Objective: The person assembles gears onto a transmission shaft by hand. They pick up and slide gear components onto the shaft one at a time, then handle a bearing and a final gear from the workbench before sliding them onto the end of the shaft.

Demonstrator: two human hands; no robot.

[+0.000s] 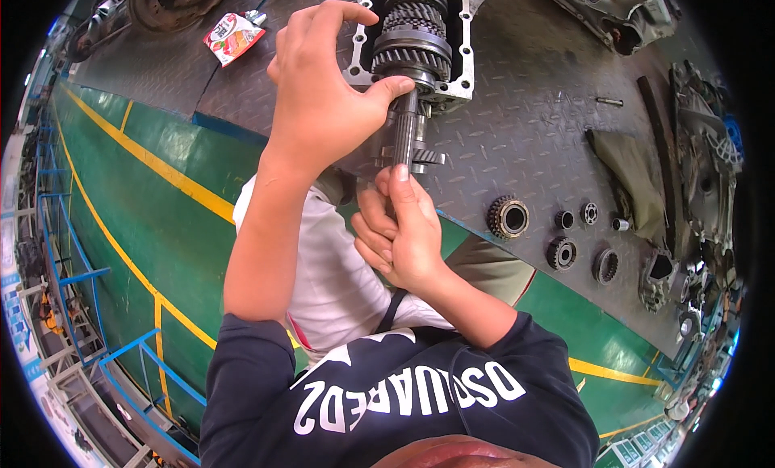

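A steel gear shaft with several stacked gears stands up out of a grey gearbox housing on the checker-plate bench. My left hand grips the gear stack from the left, thumb pressed under the lowest large gear. My right hand holds the splined lower end of the shaft, thumb along it. A small toothed gear sits on the shaft between the two hands.
Loose gears and smaller rings lie on the checker-plate bench to the right, with a dark cloth, a pin and more castings. A red-and-white pouch lies far left. Green floor with yellow lines is below.
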